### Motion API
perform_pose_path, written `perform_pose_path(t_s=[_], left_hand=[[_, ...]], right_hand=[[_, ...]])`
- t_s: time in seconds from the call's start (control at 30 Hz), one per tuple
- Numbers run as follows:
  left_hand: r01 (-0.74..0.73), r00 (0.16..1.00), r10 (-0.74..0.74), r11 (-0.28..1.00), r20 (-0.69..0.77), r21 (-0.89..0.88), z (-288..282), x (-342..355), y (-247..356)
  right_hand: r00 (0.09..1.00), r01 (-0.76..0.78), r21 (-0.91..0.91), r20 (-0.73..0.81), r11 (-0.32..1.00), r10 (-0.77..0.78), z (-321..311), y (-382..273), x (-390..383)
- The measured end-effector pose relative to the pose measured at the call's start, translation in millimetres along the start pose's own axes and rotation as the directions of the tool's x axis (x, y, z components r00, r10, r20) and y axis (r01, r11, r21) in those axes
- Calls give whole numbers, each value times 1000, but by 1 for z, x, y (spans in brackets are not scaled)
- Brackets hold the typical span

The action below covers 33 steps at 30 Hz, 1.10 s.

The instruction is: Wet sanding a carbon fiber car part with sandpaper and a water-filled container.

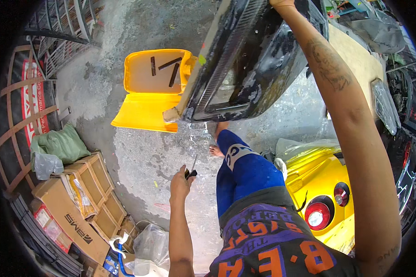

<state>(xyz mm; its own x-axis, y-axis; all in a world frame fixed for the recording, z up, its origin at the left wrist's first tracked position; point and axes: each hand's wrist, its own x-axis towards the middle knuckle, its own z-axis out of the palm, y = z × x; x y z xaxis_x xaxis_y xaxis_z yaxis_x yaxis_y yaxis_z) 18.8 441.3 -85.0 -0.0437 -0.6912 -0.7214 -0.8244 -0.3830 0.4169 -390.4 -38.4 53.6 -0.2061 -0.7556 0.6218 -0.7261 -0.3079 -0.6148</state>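
Note:
My left hand is closed around a small black object with a thin grey blade-like strip pointing away from me; its exact kind is unclear. At the top edge of the view, my right hand grips the upper part of a large black vehicle body panel with a carbon-weave surface, greyish residue and a slot-like opening. The panel stands tilted; the frame cuts off part of that hand. Beside the panel lies a cut-open yellow plastic container holding murky liquid and three dark strips.
To my right sits a yellow car body part with round red lights, partly under clear plastic. Cardboard boxes, a wooden crate and a green bag line the left. Metal racks stand far left. The concrete floor is stained.

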Motion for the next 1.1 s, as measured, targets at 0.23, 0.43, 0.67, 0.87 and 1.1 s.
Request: perform_pose_path(t_s=[0.23,0.43,0.67,0.87,1.1], left_hand=[[-130,989,130,991,-67,3,-75,47,5],[-266,952,191,902,-237,-341,-161,125,-1],[-378,908,308,895,-285,-236,-221,279,-10],[-504,860,457,830,-225,-238,-178,424,-17],[-692,722,692,721,-16,-24,-96,523,-39]], right_hand=[[1000,25,32,18,999,-26,0,-1,-4],[999,-36,124,9,992,35,-6,-6,-4],[984,-157,244,119,957,131,-5,-6,-13],[996,-89,-147,-30,985,85,-13,-40,-19],[896,-425,-335,-285,841,340,28,-121,-159]])
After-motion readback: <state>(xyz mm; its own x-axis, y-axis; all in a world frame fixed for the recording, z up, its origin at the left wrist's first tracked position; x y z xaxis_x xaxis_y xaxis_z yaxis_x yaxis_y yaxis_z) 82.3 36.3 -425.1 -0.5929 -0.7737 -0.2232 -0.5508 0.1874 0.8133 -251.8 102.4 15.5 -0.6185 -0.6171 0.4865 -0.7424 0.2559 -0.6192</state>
